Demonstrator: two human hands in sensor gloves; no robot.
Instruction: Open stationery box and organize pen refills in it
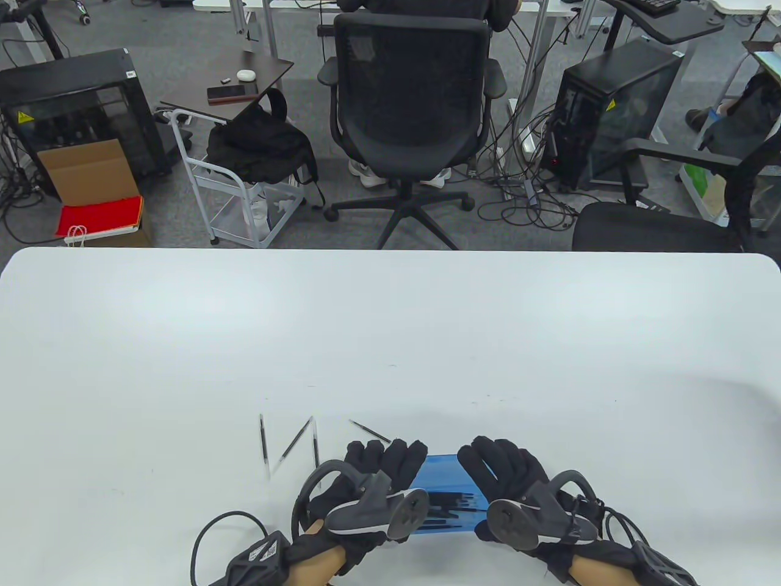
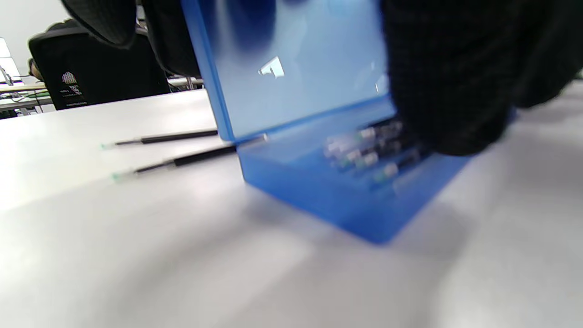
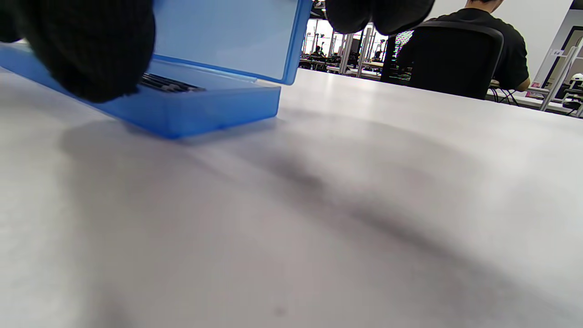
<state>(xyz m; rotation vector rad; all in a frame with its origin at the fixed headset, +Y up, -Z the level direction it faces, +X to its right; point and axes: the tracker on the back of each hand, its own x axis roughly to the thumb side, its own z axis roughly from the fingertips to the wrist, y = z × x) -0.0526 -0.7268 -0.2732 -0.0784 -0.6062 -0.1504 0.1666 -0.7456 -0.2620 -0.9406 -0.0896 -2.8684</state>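
A translucent blue stationery box (image 1: 448,488) lies near the table's front edge between my two hands. Its lid (image 2: 296,68) stands partly raised above the base (image 2: 341,191). Several black pen refills (image 2: 369,150) lie inside the base. My left hand (image 1: 384,464) holds the box's left end, fingers behind the lid and thumb (image 2: 455,68) over the base. My right hand (image 1: 500,464) holds the right end the same way, its thumb (image 3: 91,45) on the base (image 3: 205,107). Several loose refills (image 1: 296,442) lie on the table left of the box; one (image 2: 182,161) runs up to its corner.
The white table (image 1: 390,342) stretches far ahead and to both sides. Beyond its far edge stand a black office chair (image 1: 415,110) with a seated person, a second chair (image 1: 659,220) at right, and a white cart (image 1: 244,183) at left.
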